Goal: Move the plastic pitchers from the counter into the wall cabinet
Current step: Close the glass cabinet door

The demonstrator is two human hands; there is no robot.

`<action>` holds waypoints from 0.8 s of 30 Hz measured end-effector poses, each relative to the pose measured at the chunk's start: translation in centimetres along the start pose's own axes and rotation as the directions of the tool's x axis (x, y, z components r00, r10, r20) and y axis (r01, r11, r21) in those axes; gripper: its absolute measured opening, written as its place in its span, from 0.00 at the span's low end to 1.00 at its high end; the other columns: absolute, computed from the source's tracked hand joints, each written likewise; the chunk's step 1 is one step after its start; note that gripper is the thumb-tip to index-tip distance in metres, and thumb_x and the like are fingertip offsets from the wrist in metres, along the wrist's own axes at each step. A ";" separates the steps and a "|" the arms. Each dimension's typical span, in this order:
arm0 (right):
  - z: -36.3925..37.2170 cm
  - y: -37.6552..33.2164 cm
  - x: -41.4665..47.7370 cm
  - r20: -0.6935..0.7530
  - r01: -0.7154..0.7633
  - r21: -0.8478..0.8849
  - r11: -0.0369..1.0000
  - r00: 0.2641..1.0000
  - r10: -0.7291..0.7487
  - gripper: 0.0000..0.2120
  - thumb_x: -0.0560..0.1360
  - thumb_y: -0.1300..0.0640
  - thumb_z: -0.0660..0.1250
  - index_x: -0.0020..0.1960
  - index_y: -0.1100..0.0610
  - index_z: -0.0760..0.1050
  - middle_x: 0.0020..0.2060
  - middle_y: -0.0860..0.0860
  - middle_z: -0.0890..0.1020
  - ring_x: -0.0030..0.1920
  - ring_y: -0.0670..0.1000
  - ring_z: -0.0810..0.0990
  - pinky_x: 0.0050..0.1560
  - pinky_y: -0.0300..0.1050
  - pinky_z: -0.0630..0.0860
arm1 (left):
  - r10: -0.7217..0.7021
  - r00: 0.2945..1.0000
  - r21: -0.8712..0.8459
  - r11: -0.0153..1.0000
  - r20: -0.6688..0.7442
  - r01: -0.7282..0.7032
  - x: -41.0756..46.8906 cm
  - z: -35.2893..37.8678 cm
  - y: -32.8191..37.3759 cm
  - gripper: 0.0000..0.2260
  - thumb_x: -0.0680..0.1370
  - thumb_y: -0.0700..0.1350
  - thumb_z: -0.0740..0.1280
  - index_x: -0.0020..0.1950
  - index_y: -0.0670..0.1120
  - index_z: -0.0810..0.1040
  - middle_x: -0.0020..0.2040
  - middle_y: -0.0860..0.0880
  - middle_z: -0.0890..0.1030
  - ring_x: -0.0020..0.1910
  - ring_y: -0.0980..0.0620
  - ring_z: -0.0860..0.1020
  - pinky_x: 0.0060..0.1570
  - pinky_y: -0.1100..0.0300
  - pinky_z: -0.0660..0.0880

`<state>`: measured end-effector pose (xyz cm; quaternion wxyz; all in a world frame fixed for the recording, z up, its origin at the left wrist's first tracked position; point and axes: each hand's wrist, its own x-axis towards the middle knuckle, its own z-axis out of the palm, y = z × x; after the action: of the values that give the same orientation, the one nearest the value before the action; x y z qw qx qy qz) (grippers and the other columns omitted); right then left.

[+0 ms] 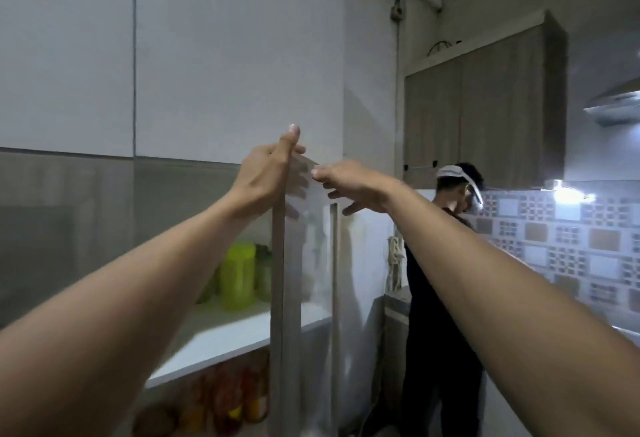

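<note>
A lime-green plastic pitcher (239, 275) stands on the white shelf (225, 331) inside the wall cabinet, with a darker container (264, 268) close behind it on its right. The cabinet door (280, 298) stands open and I see it edge-on. My left hand (265, 173) grips the door's top corner, thumb pointing up. My right hand (356, 187) lies over the door's top edge, thumb on the near side and fingers spread down the far face. Neither hand holds a pitcher.
Blurred jars and packets (225, 398) fill the shelf below. Another person in black (443, 298) stands at the counter just right of the door. Brown wall cabinets (485, 107), a range hood (616, 104) and a tiled wall (571, 246) lie beyond.
</note>
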<state>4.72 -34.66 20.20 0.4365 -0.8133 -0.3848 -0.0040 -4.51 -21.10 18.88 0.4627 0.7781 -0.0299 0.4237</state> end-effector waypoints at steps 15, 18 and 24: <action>16.2 -0.4 15.4 -0.001 0.230 -0.405 0.885 0.968 -0.252 0.40 0.79 0.35 0.55 0.80 0.43 0.35 0.81 0.57 0.40 0.80 0.61 0.41 0.75 0.70 0.47 | 0.391 0.920 0.998 -0.051 -0.012 0.035 3.2 -13.2 -12.9 0.25 0.78 0.42 0.57 0.76 0.49 0.63 0.78 0.43 0.61 0.75 0.34 0.58 0.71 0.38 0.56; 17.0 0.5 18.1 0.006 0.240 -0.508 0.827 0.961 -0.275 0.38 0.80 0.36 0.54 0.79 0.41 0.33 0.80 0.57 0.38 0.80 0.62 0.40 0.73 0.74 0.45 | 0.343 0.938 0.978 -0.171 -0.053 0.118 4.0 -13.9 -15.8 0.26 0.79 0.39 0.51 0.79 0.45 0.56 0.80 0.42 0.54 0.78 0.35 0.45 0.71 0.33 0.41; 18.7 2.3 23.6 0.021 0.296 -0.573 0.764 0.937 -0.348 0.37 0.81 0.37 0.53 0.78 0.40 0.30 0.80 0.58 0.36 0.79 0.63 0.37 0.73 0.75 0.43 | 0.205 0.957 0.965 -0.123 -0.204 0.232 7.5 -14.3 -20.3 0.28 0.80 0.37 0.50 0.80 0.41 0.47 0.80 0.41 0.45 0.79 0.39 0.43 0.75 0.39 0.44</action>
<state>16.61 -7.36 15.05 0.1833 -0.8267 -0.4804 -0.2283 0.18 3.69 13.03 -0.2755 0.7879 0.3737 0.4046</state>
